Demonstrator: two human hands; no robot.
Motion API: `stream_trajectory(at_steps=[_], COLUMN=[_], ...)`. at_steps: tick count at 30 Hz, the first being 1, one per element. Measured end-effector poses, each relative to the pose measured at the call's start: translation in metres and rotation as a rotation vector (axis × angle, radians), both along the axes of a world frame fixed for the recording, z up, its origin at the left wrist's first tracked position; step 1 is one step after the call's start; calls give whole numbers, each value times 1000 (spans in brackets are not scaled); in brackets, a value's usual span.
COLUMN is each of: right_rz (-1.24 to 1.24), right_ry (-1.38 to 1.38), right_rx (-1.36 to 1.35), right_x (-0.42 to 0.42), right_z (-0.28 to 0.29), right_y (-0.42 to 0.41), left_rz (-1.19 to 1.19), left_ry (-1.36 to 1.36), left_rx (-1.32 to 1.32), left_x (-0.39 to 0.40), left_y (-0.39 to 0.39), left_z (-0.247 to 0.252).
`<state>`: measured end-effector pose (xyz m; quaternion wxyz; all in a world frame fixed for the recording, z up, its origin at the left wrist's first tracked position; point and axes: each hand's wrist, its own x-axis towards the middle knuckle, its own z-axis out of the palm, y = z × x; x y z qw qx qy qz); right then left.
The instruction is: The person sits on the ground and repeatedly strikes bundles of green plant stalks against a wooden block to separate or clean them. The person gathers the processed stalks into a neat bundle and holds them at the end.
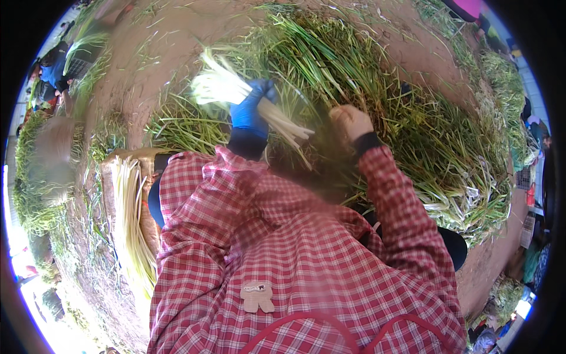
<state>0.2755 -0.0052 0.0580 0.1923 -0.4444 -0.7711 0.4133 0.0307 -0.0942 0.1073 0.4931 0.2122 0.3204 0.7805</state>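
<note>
My left hand (pixel 253 106), in a blue glove, grips a bundle of pale, stripped vegetable stalks (pixel 283 120). The bundle lies across the palm, its overexposed end to the upper left and the other end slanting down to the right. My bare right hand (pixel 352 123) has curled fingers and is at the near edge of a heap of green leafy stalks (pixel 398 119). Motion blur hides whether a stalk is between its fingers. Several longer green stalks (pixel 316 57) lie on top of the heap, their root ends close to this hand.
More pale stalks (pixel 128 212) lie lined up on a brown support (pixel 150 177) at my left side. Loose green leaves (pixel 190 128) lie beyond my left knee. Brown ground (pixel 159 48) shows behind. Another person (pixel 55 66) is at the far left beside a dark crate (pixel 79 66).
</note>
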Motion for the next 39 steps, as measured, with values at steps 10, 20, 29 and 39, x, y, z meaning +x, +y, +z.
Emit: stream_trajectory(at_steps=[10,20,29,39], right_rz=[-248,-364,-341,-228], right_ry=[-229,709,727,783], right_rx=[-185,-490,-964,-1119], right_x=[-28,59,60,7], right_z=[-73,23,-18,-50], right_y=[71,-60,-152,-87], left_rz=[-266,-355,-399,-473], left_ry=[-541,-162,114,105], left_rx=[-511,-743,-700,-750], left_x=[35,57,75,69], left_y=[9,-2,-27,-26], left_z=[-21,-27,-47,-61])
